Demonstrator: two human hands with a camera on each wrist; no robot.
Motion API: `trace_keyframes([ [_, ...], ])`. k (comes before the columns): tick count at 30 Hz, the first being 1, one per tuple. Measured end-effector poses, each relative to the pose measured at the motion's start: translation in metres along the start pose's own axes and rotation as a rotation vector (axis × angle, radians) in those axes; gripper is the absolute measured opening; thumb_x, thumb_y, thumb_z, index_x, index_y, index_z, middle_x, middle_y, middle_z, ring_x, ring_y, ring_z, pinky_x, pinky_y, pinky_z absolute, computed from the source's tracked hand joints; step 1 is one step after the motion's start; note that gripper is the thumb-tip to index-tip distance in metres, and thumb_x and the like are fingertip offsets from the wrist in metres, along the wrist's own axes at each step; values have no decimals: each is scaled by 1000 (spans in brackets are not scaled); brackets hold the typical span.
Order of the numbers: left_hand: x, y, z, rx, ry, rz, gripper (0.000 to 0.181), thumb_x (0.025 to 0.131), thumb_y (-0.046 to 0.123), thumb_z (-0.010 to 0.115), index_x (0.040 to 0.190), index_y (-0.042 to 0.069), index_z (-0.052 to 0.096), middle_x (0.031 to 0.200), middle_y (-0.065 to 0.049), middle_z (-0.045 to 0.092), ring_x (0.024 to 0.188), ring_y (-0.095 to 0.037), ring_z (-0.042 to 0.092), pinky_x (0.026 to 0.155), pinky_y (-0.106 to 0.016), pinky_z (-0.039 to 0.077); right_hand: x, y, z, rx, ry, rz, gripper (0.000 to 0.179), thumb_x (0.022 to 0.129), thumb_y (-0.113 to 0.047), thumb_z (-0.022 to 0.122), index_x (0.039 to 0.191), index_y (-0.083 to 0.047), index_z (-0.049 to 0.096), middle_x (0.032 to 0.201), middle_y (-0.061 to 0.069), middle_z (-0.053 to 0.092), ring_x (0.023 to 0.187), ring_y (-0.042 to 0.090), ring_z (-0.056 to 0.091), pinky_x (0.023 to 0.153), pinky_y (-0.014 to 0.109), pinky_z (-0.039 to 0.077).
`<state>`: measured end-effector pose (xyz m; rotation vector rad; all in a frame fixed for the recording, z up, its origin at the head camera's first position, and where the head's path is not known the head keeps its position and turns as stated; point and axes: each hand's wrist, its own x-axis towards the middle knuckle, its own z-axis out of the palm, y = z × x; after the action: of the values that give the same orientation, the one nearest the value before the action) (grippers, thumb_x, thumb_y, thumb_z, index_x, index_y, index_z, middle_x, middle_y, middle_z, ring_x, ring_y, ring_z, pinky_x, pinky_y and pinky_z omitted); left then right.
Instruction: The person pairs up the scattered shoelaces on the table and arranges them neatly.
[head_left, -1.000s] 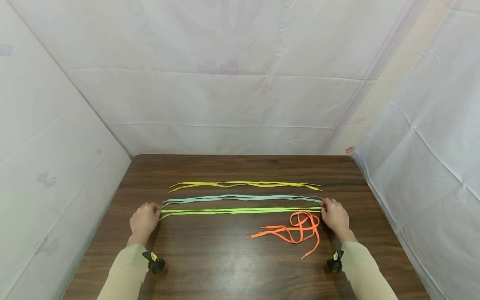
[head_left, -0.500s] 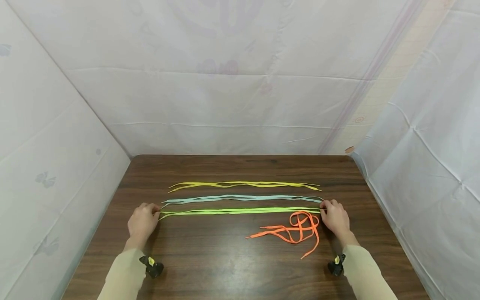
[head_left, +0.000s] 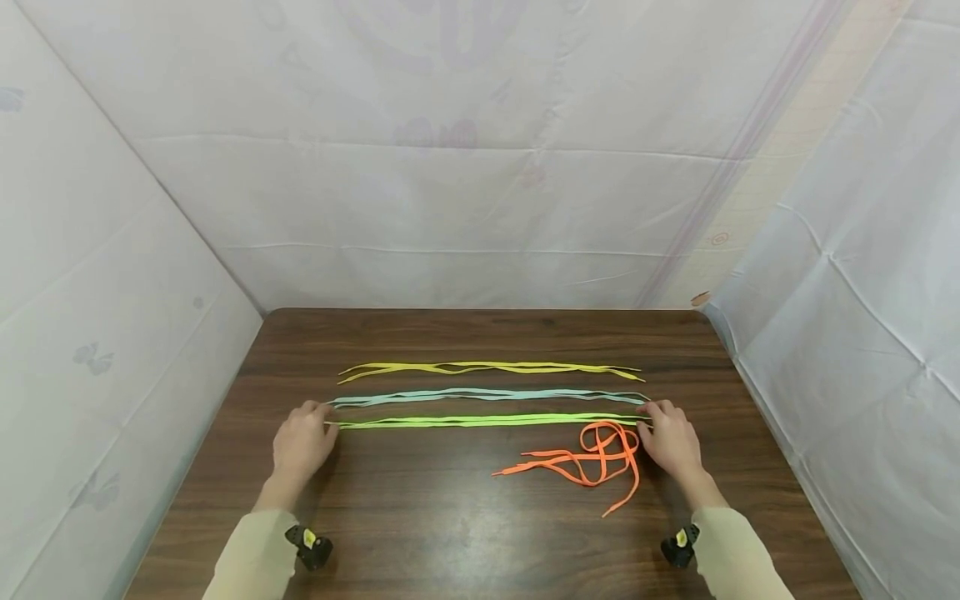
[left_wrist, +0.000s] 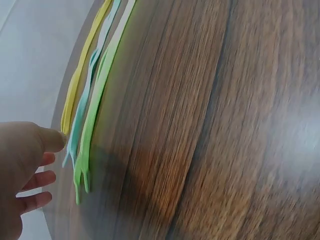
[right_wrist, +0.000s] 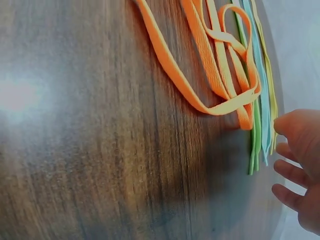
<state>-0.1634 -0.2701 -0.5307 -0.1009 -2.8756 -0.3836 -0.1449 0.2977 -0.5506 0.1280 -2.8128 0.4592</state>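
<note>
Lime-green shoelaces (head_left: 420,422) lie stretched straight across the table, nearest to both hands. Behind them run pale blue shoelaces (head_left: 375,401) and yellow shoelaces (head_left: 390,367), roughly parallel. My left hand (head_left: 302,442) is at the left ends of the green and blue laces; in the left wrist view its thumb and fingers are apart, with the green lace tips (left_wrist: 84,170) loose beside them. At the right ends is my right hand (head_left: 671,442), fingers spread and holding nothing in the right wrist view. Loosely looped orange shoelaces (right_wrist: 205,55) lie just left of it.
The dark wood-grain table (head_left: 420,517) has its far edge against a whitish sheet wall (head_left: 465,200). Similar sheets hang at the left and right sides. Each wrist carries a small black camera.
My left hand has shifted right and slightly up, leaving the green lace ends it was pinching. The right hand's fingers have parted from the green laces' right ends. The laces have hardly moved.
</note>
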Motion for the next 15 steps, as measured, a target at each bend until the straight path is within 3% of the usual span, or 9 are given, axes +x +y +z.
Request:
trace_keyframes([
  [15,6,71,22,-44,21,275,27,72,15,77,96,8,66,94,-8,61,87,-28,60,73,-42,50,-11,-7,-1,-8,-56,-12,25,78,-12,69,102,-5,64,99,19,58,88,37,56,71,53,46],
])
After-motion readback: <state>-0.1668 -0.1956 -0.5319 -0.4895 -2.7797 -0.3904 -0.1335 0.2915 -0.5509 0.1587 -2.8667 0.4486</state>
